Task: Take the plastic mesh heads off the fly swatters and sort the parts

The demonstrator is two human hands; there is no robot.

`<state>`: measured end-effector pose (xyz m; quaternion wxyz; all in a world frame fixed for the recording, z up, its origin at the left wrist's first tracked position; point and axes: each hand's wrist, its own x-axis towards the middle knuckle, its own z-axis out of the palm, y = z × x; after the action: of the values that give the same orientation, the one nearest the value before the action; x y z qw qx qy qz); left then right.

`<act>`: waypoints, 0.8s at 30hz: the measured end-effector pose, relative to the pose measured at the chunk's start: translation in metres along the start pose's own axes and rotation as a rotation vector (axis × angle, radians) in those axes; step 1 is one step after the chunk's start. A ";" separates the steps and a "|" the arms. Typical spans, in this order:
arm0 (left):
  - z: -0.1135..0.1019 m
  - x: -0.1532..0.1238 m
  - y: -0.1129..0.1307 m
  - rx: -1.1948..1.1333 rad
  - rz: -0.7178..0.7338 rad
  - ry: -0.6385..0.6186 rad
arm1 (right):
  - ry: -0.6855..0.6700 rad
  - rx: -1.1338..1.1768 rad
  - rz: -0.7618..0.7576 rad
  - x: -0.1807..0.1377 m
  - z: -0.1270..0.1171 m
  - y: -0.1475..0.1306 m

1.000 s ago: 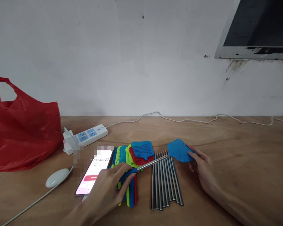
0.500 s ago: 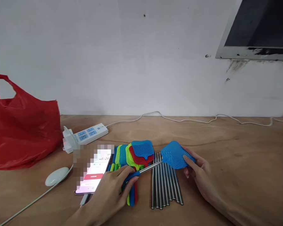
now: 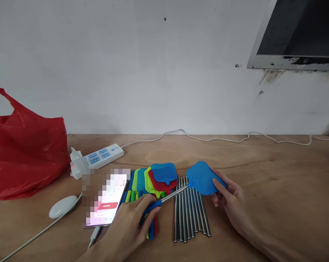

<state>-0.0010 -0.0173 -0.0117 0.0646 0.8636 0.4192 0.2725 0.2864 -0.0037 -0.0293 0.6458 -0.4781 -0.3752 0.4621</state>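
A blue fly swatter point(image 3: 199, 177) with a metal rod is held between both hands above the wooden table point(image 3: 262, 174). My left hand point(image 3: 131, 222) is closed around its blue handle grip. My right hand point(image 3: 230, 202) pinches the blue mesh head, thumb on top. Beneath the rod lie a row of several bare metal rods point(image 3: 190, 209) and, to their left, a fanned pile of blue, green and red swatter heads point(image 3: 157, 176) with coloured grips.
A phone point(image 3: 106, 202) with a lit screen lies left of the pile. Behind it are a white power strip point(image 3: 97, 156) and a white mouse-like puck point(image 3: 62, 206) on a cable. A red plastic bag point(image 3: 24, 145) stands far left. A white cable point(image 3: 221, 139) runs along the wall.
The swatter's head has come closer to the handle, so the rod looks shorter than a second ago. My right hand has moved left with the head. The left hand has stayed put.
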 end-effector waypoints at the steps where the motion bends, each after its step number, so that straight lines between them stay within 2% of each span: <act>1: 0.000 0.001 0.001 -0.008 -0.007 0.000 | 0.005 0.003 -0.012 0.000 0.001 -0.001; 8: -0.004 0.005 0.003 -0.048 -0.096 -0.044 | 0.074 0.076 -0.025 0.009 0.001 -0.014; 10: -0.005 0.005 0.003 -0.033 -0.108 -0.090 | 0.093 0.101 -0.014 0.011 -0.001 -0.015; 13: -0.006 0.005 0.004 -0.006 -0.105 -0.175 | 0.102 0.097 -0.004 0.013 -0.003 -0.014; 24: -0.002 0.001 0.005 0.051 -0.159 -0.256 | 0.121 0.038 -0.017 0.009 -0.004 -0.006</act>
<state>0.0024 -0.0202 -0.0082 0.1171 0.8568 0.4813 0.1436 0.2943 0.0032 -0.0237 0.6803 -0.4895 -0.3307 0.4338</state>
